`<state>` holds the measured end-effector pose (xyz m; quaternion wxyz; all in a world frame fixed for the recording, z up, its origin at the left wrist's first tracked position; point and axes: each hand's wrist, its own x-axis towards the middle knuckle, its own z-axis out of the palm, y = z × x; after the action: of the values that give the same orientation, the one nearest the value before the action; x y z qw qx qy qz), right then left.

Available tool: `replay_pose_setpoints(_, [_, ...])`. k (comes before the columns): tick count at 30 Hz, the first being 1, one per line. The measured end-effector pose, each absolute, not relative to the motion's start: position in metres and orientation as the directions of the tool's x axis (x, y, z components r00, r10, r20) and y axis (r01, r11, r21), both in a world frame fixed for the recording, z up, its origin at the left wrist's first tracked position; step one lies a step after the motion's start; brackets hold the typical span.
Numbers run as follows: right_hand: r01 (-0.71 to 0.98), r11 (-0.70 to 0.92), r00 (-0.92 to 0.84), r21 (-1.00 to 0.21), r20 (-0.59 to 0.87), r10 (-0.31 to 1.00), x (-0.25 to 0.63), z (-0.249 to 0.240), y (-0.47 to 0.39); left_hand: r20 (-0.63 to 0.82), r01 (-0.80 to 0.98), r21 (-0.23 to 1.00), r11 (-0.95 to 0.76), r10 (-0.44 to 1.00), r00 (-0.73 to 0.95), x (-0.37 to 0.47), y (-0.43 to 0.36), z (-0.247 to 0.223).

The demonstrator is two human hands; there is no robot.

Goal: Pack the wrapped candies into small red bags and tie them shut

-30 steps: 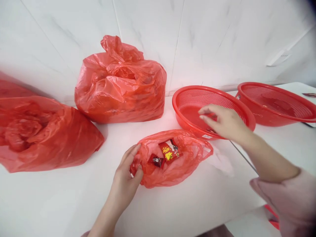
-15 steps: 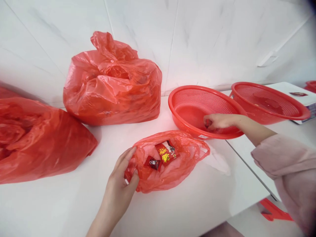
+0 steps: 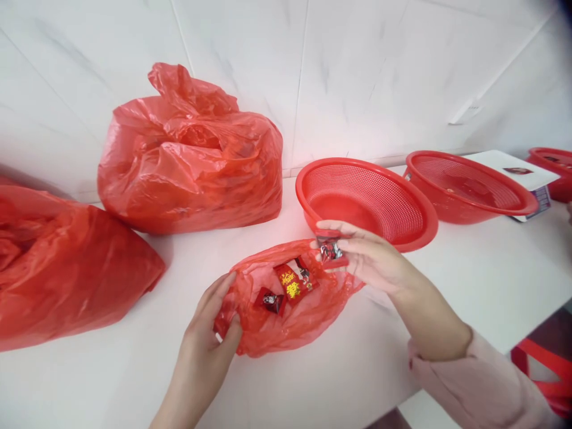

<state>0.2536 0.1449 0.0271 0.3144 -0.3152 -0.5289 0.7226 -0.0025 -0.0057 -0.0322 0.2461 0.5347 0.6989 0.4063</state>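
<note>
An open red plastic bag (image 3: 308, 328) lies on the white table, its mouth facing up. Inside it are a red packet with yellow print (image 3: 295, 280) and a small dark red packet (image 3: 271, 301). My left hand (image 3: 210, 330) grips the bag's left edge between thumb and fingers. Over the bag's right side, my right hand (image 3: 361, 253) holds another small red and black packet (image 3: 330, 250) in its fingertips. Just behind that hand stands a red mesh basket (image 3: 415, 208); no packet shows in its visible part.
Two bulky red plastic bags stand at the left, one against the wall (image 3: 201, 185) and one nearer (image 3: 80, 268). A second red basket (image 3: 478, 202), a white box (image 3: 504, 164) and a further red basket (image 3: 554, 161) line the right. A red stool (image 3: 543, 369) is beyond the table edge.
My right hand has come out of the near basket with the small packet and moved left over the bag. My left hand keeps its grip on the bag edge. The view has shifted slightly right.
</note>
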Motion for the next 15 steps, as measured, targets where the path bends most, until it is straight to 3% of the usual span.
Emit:
replay_pose_setpoints(3, [-0.132,-0.239,-0.658,-0.962,-0.095,0.747,0.238,0.008,0.134,0.1,0.527,0.844,0.094,0.939,-0.328,0.0,-0.005,-0.029])
replay_pose_setpoints(5, [-0.047,-0.175,-0.685,-0.983,-0.096,0.722,0.226,-0.005,0.128,0.107,0.533,0.842,0.082,0.943,-0.314,0.0,-0.005,-0.029])
replay_pose_setpoints(10, [0.233,0.188,-0.692,-0.954,-0.027,0.721,0.193,-0.022,0.116,0.118,0.552,0.831,0.072,0.946,-0.3,-0.004,-0.005,-0.033])
replay_pose_setpoints(15, [0.307,0.456,-0.638,-0.835,0.175,0.75,0.197,0.013,0.124,0.125,0.556,0.828,0.063,0.948,-0.293,-0.004,-0.005,-0.034])
